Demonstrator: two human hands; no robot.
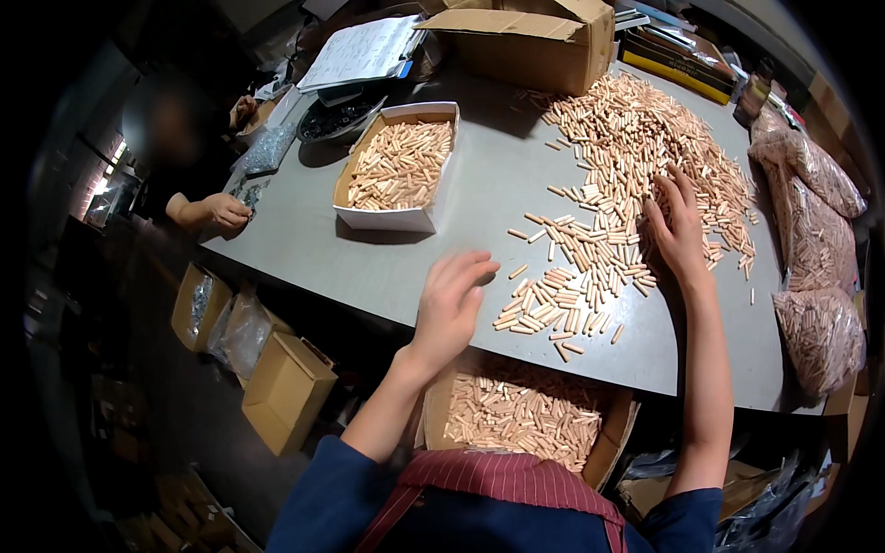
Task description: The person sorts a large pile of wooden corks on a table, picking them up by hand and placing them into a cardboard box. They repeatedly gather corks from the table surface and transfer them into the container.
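A large heap of short wooden dowels [613, 152] covers the right side of the grey table [502, 170], thinning toward the front edge. On the heap's near side rests my right hand [679, 226], fingers apart and touching the dowels, gripping none that I can see. My left hand [449, 309] hovers by the front edge, left of the nearest loose dowels, fingers stretched out and slightly blurred, holding nothing. Below that edge, close to my body, a cardboard box [437, 410] is full of dowels. A white-sided box [383, 219] of dowels stands on the table's left part.
Clear bags of dowels [816, 244] line the right edge. At the back stand a large carton [525, 55], papers [355, 51] and a dark bowl [336, 124]. Another person's hand [228, 210] is at the left edge; open cartons [288, 392] lie below.
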